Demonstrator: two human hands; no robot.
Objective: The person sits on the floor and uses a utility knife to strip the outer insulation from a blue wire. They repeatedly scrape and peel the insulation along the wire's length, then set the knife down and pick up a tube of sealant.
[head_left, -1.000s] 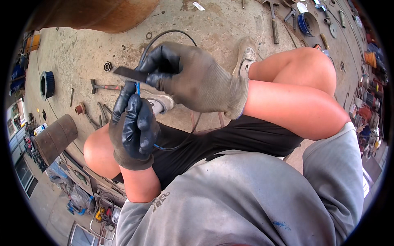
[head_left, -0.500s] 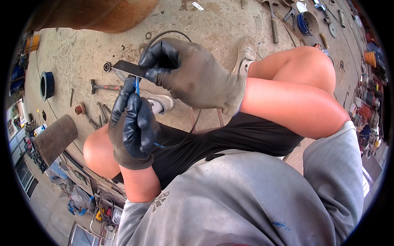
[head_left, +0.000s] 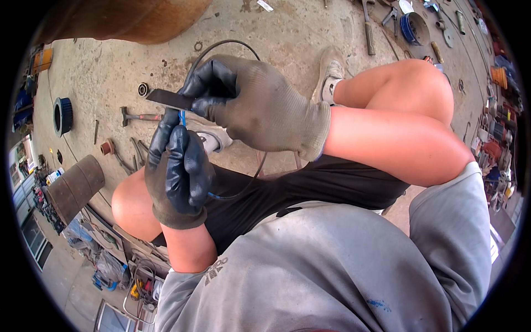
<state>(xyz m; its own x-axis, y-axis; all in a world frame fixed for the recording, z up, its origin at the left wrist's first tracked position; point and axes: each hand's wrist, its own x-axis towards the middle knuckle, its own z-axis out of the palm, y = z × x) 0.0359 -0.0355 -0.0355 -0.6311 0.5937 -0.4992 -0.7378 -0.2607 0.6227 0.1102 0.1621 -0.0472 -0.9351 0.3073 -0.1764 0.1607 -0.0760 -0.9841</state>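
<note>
Left of centre, your gloved left hand [head_left: 180,174] is closed on the cable [head_left: 183,117], with a short blue piece showing at its raised fingertips. More blue comes out at that hand's right edge, turns black and curves up across your black shorts [head_left: 332,185] to go behind the other glove; a black loop also rises above that glove toward the top of the frame. To the right, your right hand [head_left: 263,105] pinches a dark blade [head_left: 166,99] between thumb and fingers. The blade points left across the top of the blue piece; whether its edge touches, you cannot tell from this angle. Your right glove hides part of the cable.

Around your hands, a black ring [head_left: 62,117] is at the far left, above a rusty pipe [head_left: 76,188]. A rusty drum [head_left: 124,22] fills the upper left. A bearing [head_left: 143,89] lies just left of the blade tip, and below it a red-handled hammer [head_left: 141,117], its handle end hidden by your left fingers. Toward the upper right are your right shoe [head_left: 330,72], a second hammer [head_left: 370,36] and a blue rim [head_left: 407,29].
</note>
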